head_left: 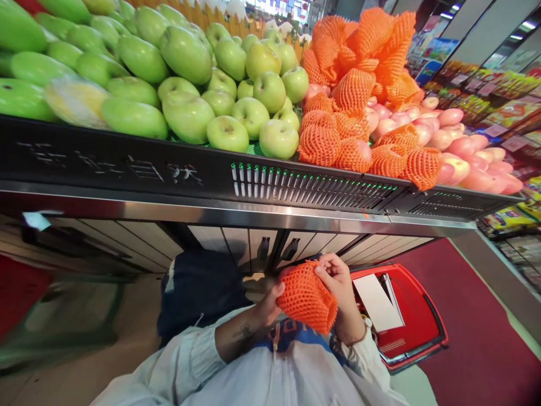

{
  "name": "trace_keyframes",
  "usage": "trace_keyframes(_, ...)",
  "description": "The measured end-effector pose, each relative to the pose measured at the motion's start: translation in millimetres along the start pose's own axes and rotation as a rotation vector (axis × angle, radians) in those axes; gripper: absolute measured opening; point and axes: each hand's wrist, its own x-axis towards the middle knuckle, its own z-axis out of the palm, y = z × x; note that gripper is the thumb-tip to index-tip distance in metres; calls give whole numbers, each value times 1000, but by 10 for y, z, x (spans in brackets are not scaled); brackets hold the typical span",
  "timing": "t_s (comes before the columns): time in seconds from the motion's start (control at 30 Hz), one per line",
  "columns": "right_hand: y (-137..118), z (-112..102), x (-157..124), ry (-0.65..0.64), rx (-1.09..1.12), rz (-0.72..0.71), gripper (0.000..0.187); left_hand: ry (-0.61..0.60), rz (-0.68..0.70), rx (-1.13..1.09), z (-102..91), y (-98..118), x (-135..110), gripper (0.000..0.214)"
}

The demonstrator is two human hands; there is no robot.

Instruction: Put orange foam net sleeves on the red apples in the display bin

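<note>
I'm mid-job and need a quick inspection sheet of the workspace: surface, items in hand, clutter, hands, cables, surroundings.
Surface: produce display with a black front panel above a metal strip.
Job's things: one orange foam net held before the chest, contents unclear; more orange nets lie among pink fruit.
Clutter: red basket at right, with a white flat item in it; dark blue fabric item at left.
Hands: left hand grips the net's left side; right hand pinches its upper right edge.
Cables: nothing seen.
Surroundings: green apples on the display; shelves of packaged goods at right.
</note>
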Motion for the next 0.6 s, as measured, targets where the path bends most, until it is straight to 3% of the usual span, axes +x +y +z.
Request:
trace_keyframes(0.1, 47, 13, 15, 6, 29, 38, 36, 49, -24, 49, -74, -38, -26, 49)
trace_keyframes(0.2, 172, 10, 61, -54, 73, 97, 40, 57, -73, -3, -30, -41, -30, 62)
trace_keyframes(0.43, 391, 36, 61, -139, 206, 129, 50, 291, 138, -162, 307, 128, 49, 65)
trace_keyframes(0.53, 385, 21, 25, -206, 198, 76, 65, 300, 57, -212, 388, 241, 62, 67)
trace_keyframes(0.6, 376, 3, 8, -243, 153, 76, 62, 280, 10, -255, 415, 285, 67, 70)
